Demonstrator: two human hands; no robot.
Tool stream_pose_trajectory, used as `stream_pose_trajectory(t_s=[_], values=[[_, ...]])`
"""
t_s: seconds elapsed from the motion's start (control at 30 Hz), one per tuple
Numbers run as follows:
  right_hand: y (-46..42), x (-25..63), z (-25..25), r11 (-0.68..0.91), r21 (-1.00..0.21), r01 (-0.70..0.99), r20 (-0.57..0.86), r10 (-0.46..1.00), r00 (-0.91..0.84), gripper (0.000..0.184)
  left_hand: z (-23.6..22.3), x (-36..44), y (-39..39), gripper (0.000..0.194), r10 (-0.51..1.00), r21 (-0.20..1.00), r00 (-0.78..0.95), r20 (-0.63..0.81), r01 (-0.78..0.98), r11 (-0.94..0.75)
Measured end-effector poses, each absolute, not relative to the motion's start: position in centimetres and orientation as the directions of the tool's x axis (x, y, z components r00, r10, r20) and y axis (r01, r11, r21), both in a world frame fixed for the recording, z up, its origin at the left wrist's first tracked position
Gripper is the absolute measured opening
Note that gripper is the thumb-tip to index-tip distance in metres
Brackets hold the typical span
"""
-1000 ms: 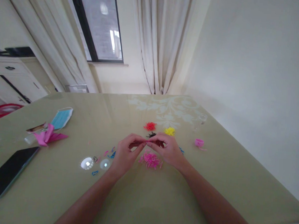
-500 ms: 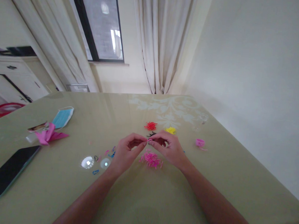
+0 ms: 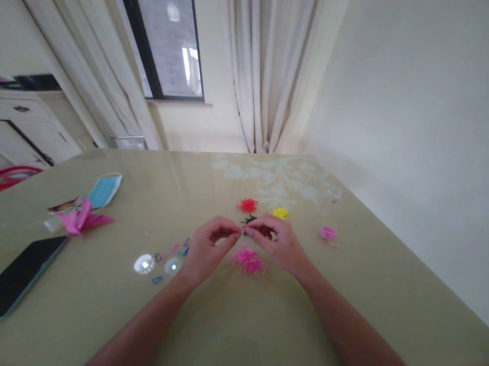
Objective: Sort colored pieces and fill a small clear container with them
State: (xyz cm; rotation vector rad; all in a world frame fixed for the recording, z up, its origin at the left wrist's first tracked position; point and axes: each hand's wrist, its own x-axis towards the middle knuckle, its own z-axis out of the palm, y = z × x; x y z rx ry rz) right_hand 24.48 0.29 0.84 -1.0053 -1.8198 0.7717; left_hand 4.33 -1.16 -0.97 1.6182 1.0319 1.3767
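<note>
Small pink piece (image 3: 244,230): located between the fingertips of both hands, above the table (image 3: 237,330), near the middle of the view. It is mostly covered by the fingers and appears to be a thin band, though its form cannot be confirmed at this size.

Left hand (image 3: 209,248): thumb and forefinger closed in a pinch on one side of the piece, a gap showing behind the fingertips. Right hand (image 3: 277,243): likewise pinched, on the other side, its fingertips just beside those of the left.

Directly below the hands in the view, on the tabletop, lies a loose pink pile (image 3: 249,261). Just beyond the fingertips is a black pile (image 3: 249,220), partly hidden by the right hand; past it, a red pile (image 3: 247,205), with a yellow pile (image 3: 279,213) to the right of that. Farther right, well apart from these, sits a pink coil (image 3: 328,233) with a loose end.

To the left of the left hand: a blue loop (image 3: 157,280), a black loop (image 3: 157,257) and a few small coloured pieces (image 3: 183,250). Farther left: a dark-screened phone (image 3: 20,278) lying flat, a folded pink shape (image 3: 82,219), and a blue face mask (image 3: 104,191) beyond it.
</note>
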Motion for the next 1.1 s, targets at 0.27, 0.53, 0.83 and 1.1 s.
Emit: stream_pose_trajectory(t_s=[0.27,0.53,0.83,1.1], values=[[0.15,24.61,1.05,0.480,-0.822,0.308,0.397,0.869,-0.294,0.019,-1.13,4.16,-1.13,0.006,0.885,0.879,0.109,0.452,0.112,-0.463],[0.15,24.69,1.04,0.493,-0.814,0.306,0.412,0.863,-0.293,0.017,-0.84,4.32,-1.36,0.006,0.871,0.859,0.134,0.472,0.154,-0.489],[0.07,24.73,1.38,0.517,-0.792,0.323,0.437,0.851,-0.291,0.018,-0.94,4.28,-1.35,0.008,0.871,0.852,0.135,0.472,0.185,-0.490],[0.11,24.74,1.26,0.524,-0.787,0.326,0.446,0.848,-0.287,0.013,-0.86,4.28,-1.34,0.007,0.869,0.850,0.154,0.471,0.184,-0.493]])
